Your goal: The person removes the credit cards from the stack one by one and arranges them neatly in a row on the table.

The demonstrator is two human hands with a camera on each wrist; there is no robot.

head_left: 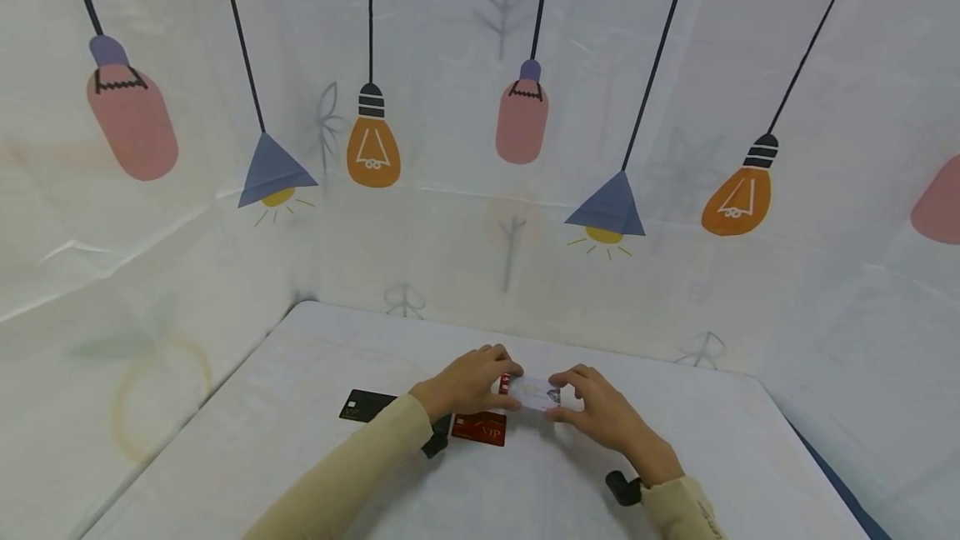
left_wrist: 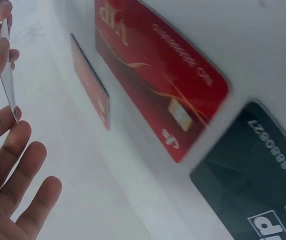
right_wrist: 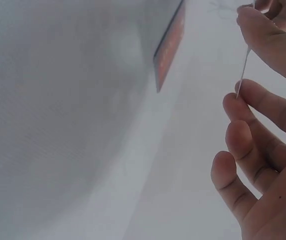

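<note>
Both hands hold a thin white card above the table, one at each end. A small dark picture shows near its right end. My left hand pinches the left end between thumb and fingers. My right hand pinches the right end the same way. Both wrist views show the card nearly edge-on, as a thin strip. Below my left hand lies a red VIP card. A second red card lies behind the white card, partly hidden. The black card is left of my left wrist.
The cards lie on a white-covered table. White sheets printed with hanging lamps stand along its back and left side. A black wrist mount sits under my right wrist, another under the left.
</note>
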